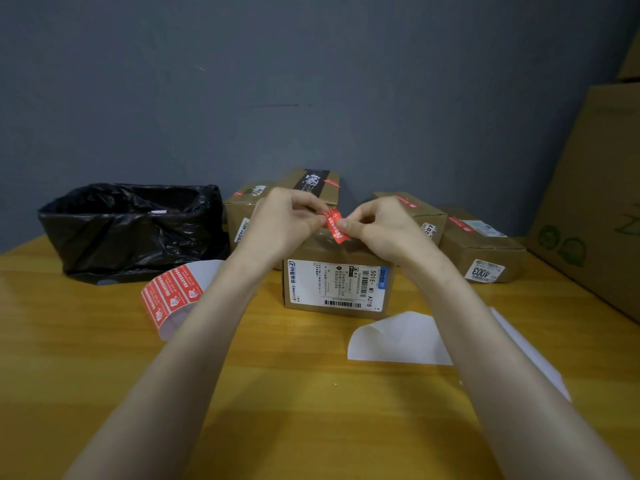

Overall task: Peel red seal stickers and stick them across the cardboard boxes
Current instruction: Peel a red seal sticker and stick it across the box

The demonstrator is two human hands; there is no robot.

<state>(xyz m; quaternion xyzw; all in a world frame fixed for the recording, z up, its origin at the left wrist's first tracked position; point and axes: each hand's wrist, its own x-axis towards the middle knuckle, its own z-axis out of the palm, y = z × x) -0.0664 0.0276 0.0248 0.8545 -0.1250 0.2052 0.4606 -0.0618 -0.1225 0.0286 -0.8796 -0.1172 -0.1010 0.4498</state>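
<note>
A red seal sticker [335, 224] is stretched between my two hands just above the top of the nearest cardboard box [334, 289], which shows a white shipping label on its front. My left hand [287, 220] pinches the sticker's left side and my right hand [377, 225] pinches its right side. The sticker's lower end reaches the box top. A curled sheet of red seal stickers [172, 296] on white backing lies on the table to the left of the box.
Several more cardboard boxes [481, 251] with red seals stand behind and to the right. A bin lined with a black bag [135, 226] sits at back left. White backing paper [398, 337] lies on the yellow table [294, 393]. A large carton [595, 188] rises at right.
</note>
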